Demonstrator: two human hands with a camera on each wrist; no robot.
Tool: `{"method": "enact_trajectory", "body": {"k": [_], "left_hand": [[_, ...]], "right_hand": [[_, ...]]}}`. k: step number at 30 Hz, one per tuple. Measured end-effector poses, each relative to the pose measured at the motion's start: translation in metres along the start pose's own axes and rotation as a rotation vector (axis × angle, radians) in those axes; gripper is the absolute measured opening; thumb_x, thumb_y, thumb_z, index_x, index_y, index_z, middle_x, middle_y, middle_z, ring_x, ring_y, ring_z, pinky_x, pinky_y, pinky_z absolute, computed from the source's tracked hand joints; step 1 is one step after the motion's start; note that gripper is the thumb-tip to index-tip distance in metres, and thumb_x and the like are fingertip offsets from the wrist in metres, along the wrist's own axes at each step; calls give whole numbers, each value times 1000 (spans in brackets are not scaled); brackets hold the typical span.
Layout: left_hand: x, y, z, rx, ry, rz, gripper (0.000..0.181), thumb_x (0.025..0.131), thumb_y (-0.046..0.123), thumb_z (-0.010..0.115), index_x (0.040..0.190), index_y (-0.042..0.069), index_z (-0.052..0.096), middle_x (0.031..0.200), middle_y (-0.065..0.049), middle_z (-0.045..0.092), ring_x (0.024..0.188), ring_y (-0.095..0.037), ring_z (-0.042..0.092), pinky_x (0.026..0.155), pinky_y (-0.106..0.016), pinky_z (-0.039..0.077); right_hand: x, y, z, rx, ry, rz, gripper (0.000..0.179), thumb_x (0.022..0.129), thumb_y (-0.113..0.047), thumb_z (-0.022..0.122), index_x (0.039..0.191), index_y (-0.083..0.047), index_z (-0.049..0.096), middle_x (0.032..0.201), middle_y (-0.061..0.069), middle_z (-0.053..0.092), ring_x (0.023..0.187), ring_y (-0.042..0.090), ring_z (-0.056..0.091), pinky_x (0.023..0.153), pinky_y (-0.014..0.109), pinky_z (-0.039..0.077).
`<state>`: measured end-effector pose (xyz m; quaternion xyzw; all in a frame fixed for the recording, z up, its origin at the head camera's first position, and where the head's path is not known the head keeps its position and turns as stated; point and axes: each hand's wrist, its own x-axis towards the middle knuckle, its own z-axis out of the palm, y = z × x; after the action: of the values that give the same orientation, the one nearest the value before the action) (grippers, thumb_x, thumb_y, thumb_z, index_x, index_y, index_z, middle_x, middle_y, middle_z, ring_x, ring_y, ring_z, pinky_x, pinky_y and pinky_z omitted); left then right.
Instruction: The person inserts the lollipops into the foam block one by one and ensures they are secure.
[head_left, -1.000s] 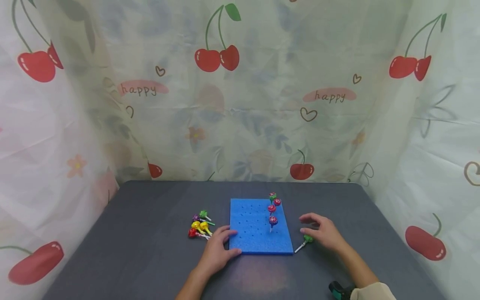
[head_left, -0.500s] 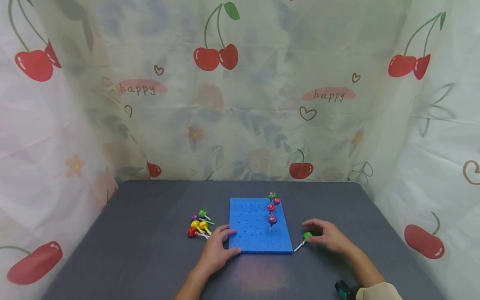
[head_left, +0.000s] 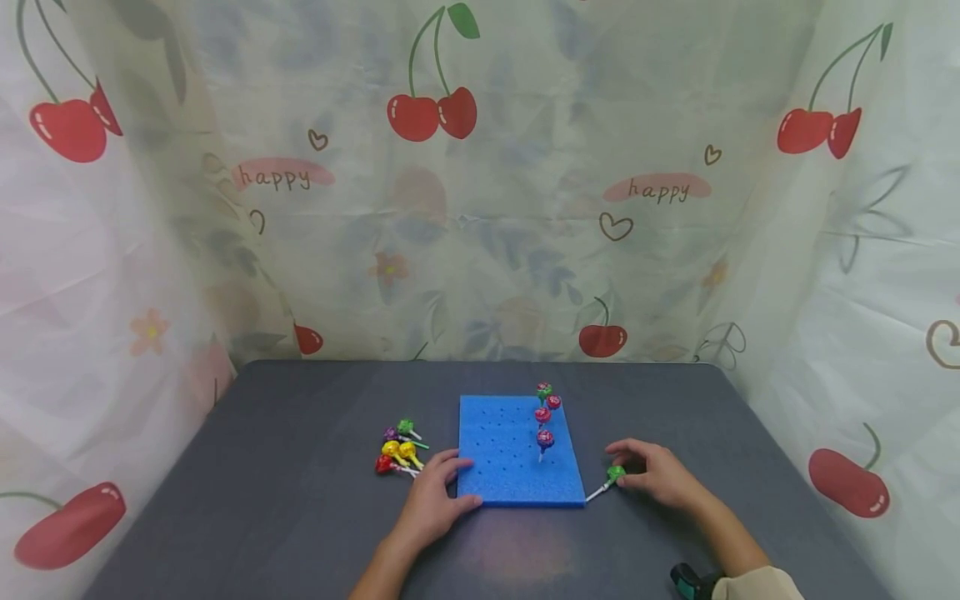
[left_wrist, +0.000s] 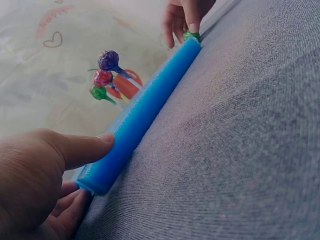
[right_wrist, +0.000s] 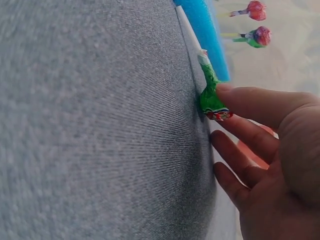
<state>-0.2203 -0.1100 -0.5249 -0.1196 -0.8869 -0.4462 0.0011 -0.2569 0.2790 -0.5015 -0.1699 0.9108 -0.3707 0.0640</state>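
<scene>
A blue foam board (head_left: 510,483) with rows of small holes lies on the table. My left hand (head_left: 433,502) holds its near left corner, the thumb (left_wrist: 92,149) along the front edge and the fingers by the left side. To the right of the board, my right hand (head_left: 660,475) pinches the green-wrapped head of a lollipop (right_wrist: 212,97) between thumb and index finger. The lollipop lies low over the table, its white stick pointing at the board's near right corner. Several lollipops, among them a purple one (head_left: 545,438), stand upright in the board's right part.
Left of the board, loose lollipops lie in a cluster: a green one (head_left: 406,427), a purple one (head_left: 391,434), yellow ones (head_left: 407,451) and a red one (head_left: 384,465). The dark grey table (head_left: 300,500) ends at a patterned curtain (head_left: 510,250).
My right hand has come down and closed its thumb and index finger on the green lollipop, whose stick has shifted slightly toward the board. My left hand stays at the board's corner.
</scene>
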Motion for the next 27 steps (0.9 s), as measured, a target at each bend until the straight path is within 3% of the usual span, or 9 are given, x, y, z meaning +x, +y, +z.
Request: {"method": "enact_trajectory", "body": {"k": [9, 14, 27], "left_hand": [[1, -1, 1, 0, 0, -2, 48, 81, 28, 81, 124, 15, 65, 139, -15, 48, 123, -35, 50, 98, -51, 44], [1, -1, 1, -1, -2, -10, 48, 81, 29, 81, 124, 15, 65, 139, -14, 47, 123, -35, 50, 98, -50, 45], [0, 0, 0, 2, -2, -17, 48, 80, 30, 81, 123, 16, 65, 139, -14, 48, 125, -36, 48, 99, -52, 43]], "right_hand": [[0, -3, 0, 74, 127, -32, 47, 83, -1, 74, 126, -1, 56, 99, 5, 65, 89, 21, 66, 74, 30, 54], [3, -8, 3, 101, 201, -21, 49, 84, -3, 74, 129, -1, 55, 103, 10, 65, 87, 22, 67, 73, 30, 55], [15, -21, 15, 54, 304, -12, 46, 84, -3, 75, 127, -4, 58, 102, 9, 65, 83, 20, 65, 74, 33, 55]]}}
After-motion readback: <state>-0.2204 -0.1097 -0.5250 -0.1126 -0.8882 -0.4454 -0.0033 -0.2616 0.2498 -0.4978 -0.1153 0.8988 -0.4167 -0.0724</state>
